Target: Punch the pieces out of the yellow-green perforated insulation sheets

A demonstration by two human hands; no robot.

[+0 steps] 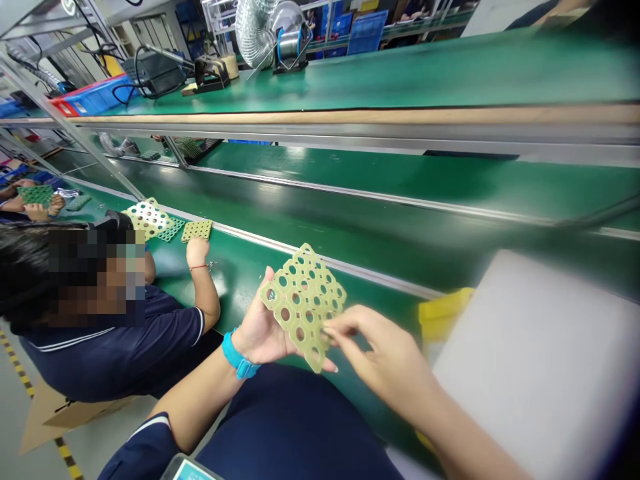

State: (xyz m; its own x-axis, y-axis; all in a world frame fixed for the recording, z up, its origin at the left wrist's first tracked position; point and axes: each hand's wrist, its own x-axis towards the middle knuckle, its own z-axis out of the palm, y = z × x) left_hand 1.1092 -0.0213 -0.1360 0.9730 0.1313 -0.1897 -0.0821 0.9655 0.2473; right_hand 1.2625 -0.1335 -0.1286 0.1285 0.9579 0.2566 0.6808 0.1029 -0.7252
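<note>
center of frame: your left hand [273, 333], a blue band [241, 357] at its wrist, lies open beneath the pale yellow-green perforated panel [305, 300] — palm up, supporting it. your right hand [383, 350] pinches the panel's right edge between thumb and fingers. panel held tilted above the green worktop [235, 293]. lower right: a large white sheet-like object [540, 373], blurred, with a yellow item [445, 313] at its left edge — type cannot be told. left of frame: a seated co-worker [125, 340] in dark blue, one hand at a smaller yellow perforated panel [197, 231].
</note>
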